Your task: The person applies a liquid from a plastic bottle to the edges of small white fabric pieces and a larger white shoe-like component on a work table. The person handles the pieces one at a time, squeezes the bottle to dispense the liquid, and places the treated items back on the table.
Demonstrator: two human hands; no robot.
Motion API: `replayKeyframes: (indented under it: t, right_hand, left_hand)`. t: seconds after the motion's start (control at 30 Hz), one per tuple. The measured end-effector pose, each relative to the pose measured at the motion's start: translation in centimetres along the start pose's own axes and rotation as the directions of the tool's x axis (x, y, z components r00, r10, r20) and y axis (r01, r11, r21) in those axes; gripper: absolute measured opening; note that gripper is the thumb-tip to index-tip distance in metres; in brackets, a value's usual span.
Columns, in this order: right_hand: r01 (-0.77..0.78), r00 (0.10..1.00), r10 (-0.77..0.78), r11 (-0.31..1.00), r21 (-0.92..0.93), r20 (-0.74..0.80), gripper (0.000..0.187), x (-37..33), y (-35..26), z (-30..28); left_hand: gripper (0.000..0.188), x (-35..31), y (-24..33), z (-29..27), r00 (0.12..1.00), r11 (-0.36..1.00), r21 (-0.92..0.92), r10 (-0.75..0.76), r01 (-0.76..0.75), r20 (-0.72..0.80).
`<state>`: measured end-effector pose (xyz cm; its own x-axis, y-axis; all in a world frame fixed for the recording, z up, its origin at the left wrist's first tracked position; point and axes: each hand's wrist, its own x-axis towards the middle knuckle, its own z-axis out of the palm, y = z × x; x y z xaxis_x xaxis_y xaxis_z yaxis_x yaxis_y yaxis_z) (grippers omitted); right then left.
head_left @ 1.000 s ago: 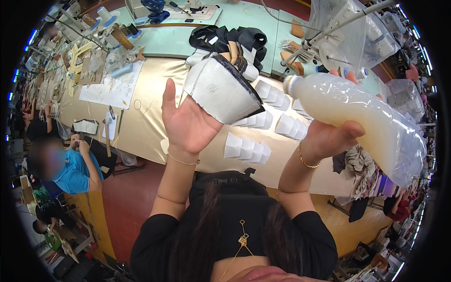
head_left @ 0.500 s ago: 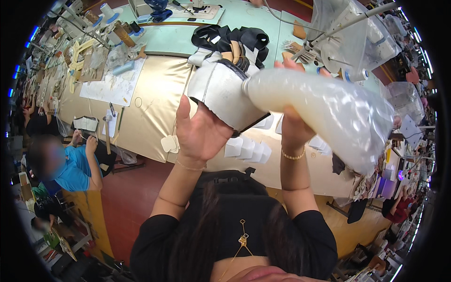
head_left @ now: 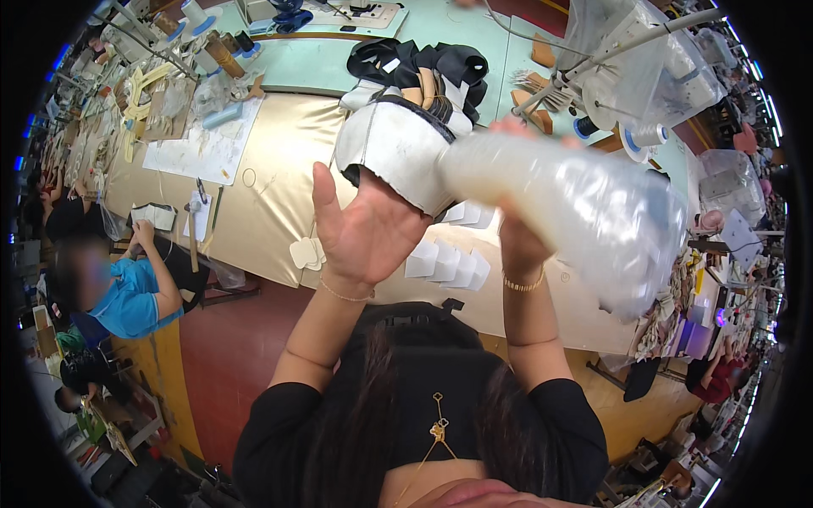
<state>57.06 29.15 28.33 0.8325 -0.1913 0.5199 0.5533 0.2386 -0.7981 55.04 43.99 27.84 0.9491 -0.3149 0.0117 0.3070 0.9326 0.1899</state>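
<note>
In front of me, my left hand (head_left: 373, 233) is palm up, thumb out to the side, with its fingers hidden inside a curved white stitched piece (head_left: 391, 157). That piece looks like leather, with a seam down it and a dark lower edge. My right hand (head_left: 522, 241) is wrapped round a clear, cloudy plastic bottle (head_left: 584, 199), which lies slanting and is blurred by motion. The bottle's narrow end is at the right side of the white piece; whether they touch I cannot tell.
Behind the white piece lies a heap of black and tan pieces (head_left: 423, 72). Small white cut pieces (head_left: 445, 261) are fanned on the gold-covered table (head_left: 288, 152). Thread cones (head_left: 645, 135) and a metal rod (head_left: 627, 51) stand at right. A person in blue (head_left: 135, 292) works at left.
The bottle has swung slightly, its wide end shifting left and blurring. My right hand has moved a little left. At left, the other person's hands have come together.
</note>
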Motion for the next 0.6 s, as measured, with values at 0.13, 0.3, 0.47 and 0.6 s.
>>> replayKeyframes:
  t: [0.13,0.3,0.47,0.6]
  right_hand:
    - [-0.197,0.980,0.187,0.879,0.433,0.067,0.066,0.6,0.4,-0.3]
    - [-0.057,0.998,0.054,0.996,0.073,0.042,0.067,0.0,-0.2,-0.3]
    - [-0.218,0.974,0.225,0.866,0.451,0.040,0.069,-0.1,0.0,-0.4]
    - [0.176,0.984,-0.172,0.973,-0.153,0.037,0.070,0.5,0.9,-0.8]
  left_hand:
    - [0.097,0.0,0.0,0.2,1.000,0.995,0.097,0.012,-0.013,0.015]
    - [0.098,0.0,0.0,0.1,0.996,0.999,0.036,-0.004,0.000,0.093]
    - [0.098,-0.1,0.3,0.0,0.996,0.999,-0.030,0.019,-0.017,0.082]
    - [0.100,-0.1,0.2,0.0,0.998,0.999,-0.027,0.029,-0.027,0.059]
